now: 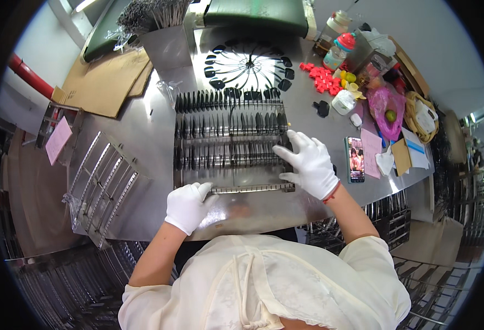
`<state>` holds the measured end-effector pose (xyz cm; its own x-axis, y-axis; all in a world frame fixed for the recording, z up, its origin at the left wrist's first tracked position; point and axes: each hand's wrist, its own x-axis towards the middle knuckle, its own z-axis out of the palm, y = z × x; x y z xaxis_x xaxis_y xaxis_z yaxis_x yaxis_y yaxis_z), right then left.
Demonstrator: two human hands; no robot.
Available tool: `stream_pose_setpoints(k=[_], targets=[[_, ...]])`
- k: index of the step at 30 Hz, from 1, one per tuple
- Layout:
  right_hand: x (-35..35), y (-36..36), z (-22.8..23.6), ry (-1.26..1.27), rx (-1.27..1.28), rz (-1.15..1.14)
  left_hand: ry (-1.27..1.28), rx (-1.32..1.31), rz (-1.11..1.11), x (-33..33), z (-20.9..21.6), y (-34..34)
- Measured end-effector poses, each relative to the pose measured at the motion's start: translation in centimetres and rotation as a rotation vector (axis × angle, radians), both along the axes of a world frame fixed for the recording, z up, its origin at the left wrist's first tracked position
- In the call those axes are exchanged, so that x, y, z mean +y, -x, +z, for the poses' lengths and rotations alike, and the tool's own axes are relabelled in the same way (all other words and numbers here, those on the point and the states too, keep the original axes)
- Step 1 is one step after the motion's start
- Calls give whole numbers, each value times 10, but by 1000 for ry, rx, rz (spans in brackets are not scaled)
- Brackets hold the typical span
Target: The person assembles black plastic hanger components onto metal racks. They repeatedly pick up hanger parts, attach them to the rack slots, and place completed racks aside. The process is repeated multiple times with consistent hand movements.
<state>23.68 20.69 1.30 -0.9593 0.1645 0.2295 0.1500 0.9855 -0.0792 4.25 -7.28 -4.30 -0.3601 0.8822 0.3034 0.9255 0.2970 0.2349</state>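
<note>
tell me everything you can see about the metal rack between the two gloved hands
The metal rack is a shiny grey, roughly rectangular frame lying on the steel-looking table. Three crosswise rows of thin, dark, flat pieces stand close together on edge in it; its bar nearest the person looks notched and holds none. The left hand is at its near left corner, the right hand by its right side; contact is unclear.

Lettering — none can be read.

Metal tbl (253, 214), wht wall (41, 36), red pipe (31, 76)
</note>
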Motion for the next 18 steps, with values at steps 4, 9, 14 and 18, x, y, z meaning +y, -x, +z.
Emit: stream_pose_setpoints(k=[4,9,14,18], targets=[[-9,-4,3,14,-78,-172,-37,-133,53,-3,24,11],[-47,-48,-20,355,-93,-407,-348,-484,287,-24,38,76],[-65,-39,-106,287,110,-608,-503,-455,524,15,81,190],[-62,-22,-25,286,14,-572,-649,-361,509,77,112,278]])
